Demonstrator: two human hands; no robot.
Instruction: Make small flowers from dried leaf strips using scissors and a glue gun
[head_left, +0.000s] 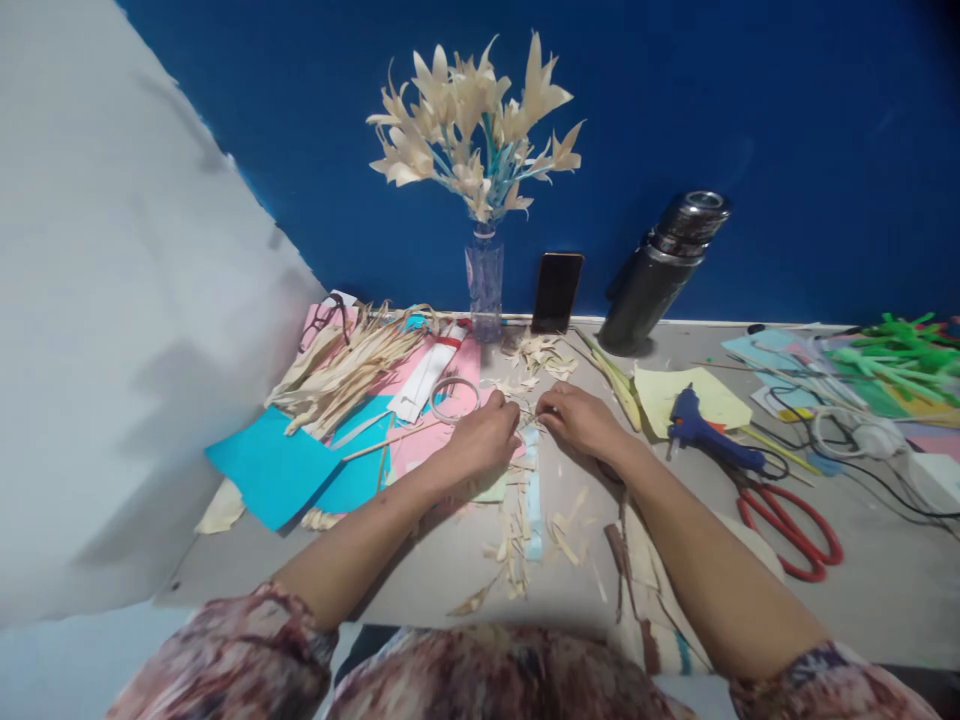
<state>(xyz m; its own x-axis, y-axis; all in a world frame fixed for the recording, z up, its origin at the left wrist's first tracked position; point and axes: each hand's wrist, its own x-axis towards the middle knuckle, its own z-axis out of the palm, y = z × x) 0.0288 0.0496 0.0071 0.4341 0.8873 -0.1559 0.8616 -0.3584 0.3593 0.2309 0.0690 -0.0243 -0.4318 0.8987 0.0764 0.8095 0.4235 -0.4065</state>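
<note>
My left hand (489, 432) is closed, its fingers curled together over the middle of the table. Close to its right, my right hand (576, 415) has thumb and fingers pinched together. Whatever lies between the fingertips is too small to make out. Beneath and in front of both hands runs a pale blue paper strip (533, 500), with cream husk scraps (512, 545) scattered along it. More husk scraps (541, 352) are heaped just beyond my hands. A roll of clear tape (455, 399) lies left of my left hand.
A bottle (485, 290) of husk flowers (480, 120), a phone (558, 292) and a dark flask (660, 275) stand along the wall. Dried husks (360, 365) and blue paper (274, 465) lie left; a glue gun (709, 430), red-handled scissors (795, 530) and green pipe cleaners (900, 360) lie right.
</note>
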